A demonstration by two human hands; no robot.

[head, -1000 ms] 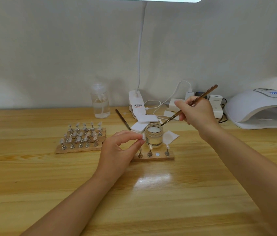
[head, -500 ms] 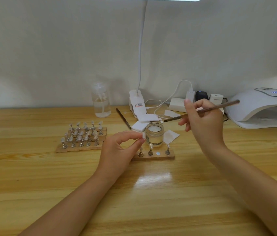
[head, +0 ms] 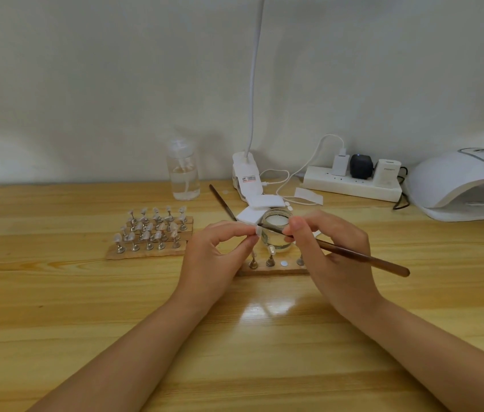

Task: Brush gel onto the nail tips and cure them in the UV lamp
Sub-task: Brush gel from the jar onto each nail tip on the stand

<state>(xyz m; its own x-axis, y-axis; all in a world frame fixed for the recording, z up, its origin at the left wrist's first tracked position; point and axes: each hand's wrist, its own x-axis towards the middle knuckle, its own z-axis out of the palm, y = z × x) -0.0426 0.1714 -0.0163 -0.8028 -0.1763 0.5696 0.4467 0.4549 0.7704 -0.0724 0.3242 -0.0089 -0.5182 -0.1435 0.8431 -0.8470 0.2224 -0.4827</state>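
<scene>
Two hands work near the worktop's middle: my left hand (head: 215, 251) pinches a nail tip (head: 258, 231), my right hand (head: 328, 248) grips the brush (head: 335, 249), so I should stroke lightly, keeping gel thin.

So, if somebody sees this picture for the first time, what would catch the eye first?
Most likely the two hands meeting at the centre of the wooden table: the left hand pinches a small nail tip, and the right hand holds a brown brush with its point at that tip. Next comes the board of many nail tips on stands to the left, then the white UV lamp at the far right.
</scene>
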